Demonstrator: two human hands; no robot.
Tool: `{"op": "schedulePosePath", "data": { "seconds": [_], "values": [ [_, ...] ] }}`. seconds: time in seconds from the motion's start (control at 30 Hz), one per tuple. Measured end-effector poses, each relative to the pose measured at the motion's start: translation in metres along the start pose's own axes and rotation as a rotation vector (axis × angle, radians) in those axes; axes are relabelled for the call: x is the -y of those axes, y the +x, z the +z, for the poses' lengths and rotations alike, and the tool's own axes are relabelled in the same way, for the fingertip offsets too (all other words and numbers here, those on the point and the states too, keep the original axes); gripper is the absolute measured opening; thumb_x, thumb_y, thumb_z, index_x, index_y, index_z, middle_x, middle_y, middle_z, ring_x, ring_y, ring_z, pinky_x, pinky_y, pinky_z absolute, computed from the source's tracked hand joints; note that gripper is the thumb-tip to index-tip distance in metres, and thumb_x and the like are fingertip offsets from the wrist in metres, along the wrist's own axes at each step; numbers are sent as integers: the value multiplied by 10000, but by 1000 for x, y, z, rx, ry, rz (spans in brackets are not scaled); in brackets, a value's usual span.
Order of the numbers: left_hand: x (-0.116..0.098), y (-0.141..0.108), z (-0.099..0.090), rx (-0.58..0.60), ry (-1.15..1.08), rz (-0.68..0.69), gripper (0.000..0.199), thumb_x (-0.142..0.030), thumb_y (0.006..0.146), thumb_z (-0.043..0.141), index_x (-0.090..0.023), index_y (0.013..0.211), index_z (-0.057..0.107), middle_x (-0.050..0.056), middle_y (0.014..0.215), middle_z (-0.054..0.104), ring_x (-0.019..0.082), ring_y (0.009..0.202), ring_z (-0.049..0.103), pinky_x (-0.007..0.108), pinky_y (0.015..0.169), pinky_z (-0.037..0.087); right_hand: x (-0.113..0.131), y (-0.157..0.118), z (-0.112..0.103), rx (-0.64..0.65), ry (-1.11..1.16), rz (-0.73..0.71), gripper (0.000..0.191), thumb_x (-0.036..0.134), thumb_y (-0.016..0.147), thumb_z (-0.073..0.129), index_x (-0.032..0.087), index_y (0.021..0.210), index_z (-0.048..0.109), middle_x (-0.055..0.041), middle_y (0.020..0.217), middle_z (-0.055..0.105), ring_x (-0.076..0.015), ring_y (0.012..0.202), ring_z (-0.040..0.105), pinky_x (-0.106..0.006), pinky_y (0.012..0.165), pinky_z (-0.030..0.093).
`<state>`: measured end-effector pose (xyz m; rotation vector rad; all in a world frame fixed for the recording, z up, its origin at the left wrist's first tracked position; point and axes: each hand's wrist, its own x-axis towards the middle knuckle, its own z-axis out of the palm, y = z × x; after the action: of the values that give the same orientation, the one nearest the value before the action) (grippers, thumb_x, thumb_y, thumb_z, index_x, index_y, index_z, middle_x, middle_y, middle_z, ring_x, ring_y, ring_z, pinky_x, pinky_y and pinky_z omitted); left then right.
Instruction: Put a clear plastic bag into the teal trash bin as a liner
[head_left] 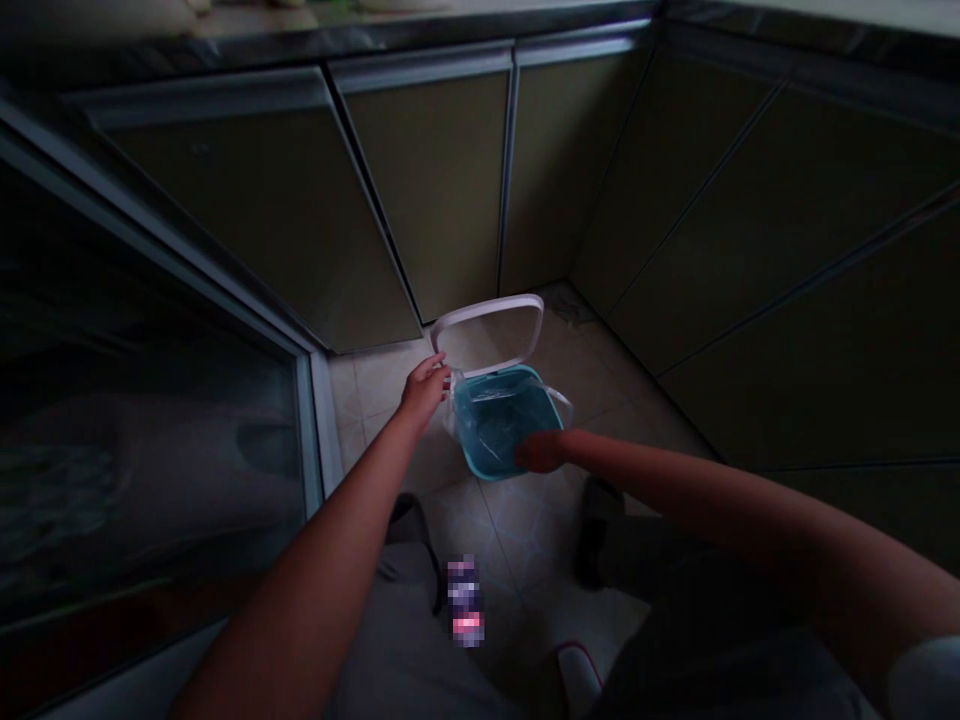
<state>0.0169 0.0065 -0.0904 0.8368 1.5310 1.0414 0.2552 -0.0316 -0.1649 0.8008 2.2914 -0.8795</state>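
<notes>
A teal trash bin (474,462) stands on the tiled floor between my feet and the cabinets. Its white ring-shaped rim (489,305) is tipped up at the back. A thin clear plastic bag (454,420) lies in the bin and hangs over its left edge. My left hand (424,392) is at the left rim, fingers curled on the gathered bag, close to the raised ring. Over the near right rim, my right hand (540,452) reaches into the bin; its fingers are dark and partly hidden. A white handle (561,402) sticks out at the right side.
Cabinets (442,180) line the back and the right, under a countertop (360,38). A framed glass door (306,420) stands at the left. On the floor near my legs are a blurred-out small object (466,600) and a white item with red edging (578,676).
</notes>
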Motion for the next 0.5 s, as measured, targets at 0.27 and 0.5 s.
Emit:
{"op": "schedulePosePath", "data": {
  "seconds": [0.27,0.5],
  "values": [
    [-5,8,6,-41,74,57,621,-284,807,640,-182,1418,591,82,1112,684,118,750,644,219,653,464,12,-38,19,-95,-94,133,487,348,914,663,241,1390,665,-158,1303,706,-351,1170,692,-430,912,563],
    [-8,6,4,-122,404,244,461,-232,837,587,-160,1285,665,68,1040,677,159,820,636,285,798,504,15,-26,35,-175,-174,111,377,160,936,507,228,1221,745,-155,1125,769,-338,1031,750,-423,830,585]
  ]
}}
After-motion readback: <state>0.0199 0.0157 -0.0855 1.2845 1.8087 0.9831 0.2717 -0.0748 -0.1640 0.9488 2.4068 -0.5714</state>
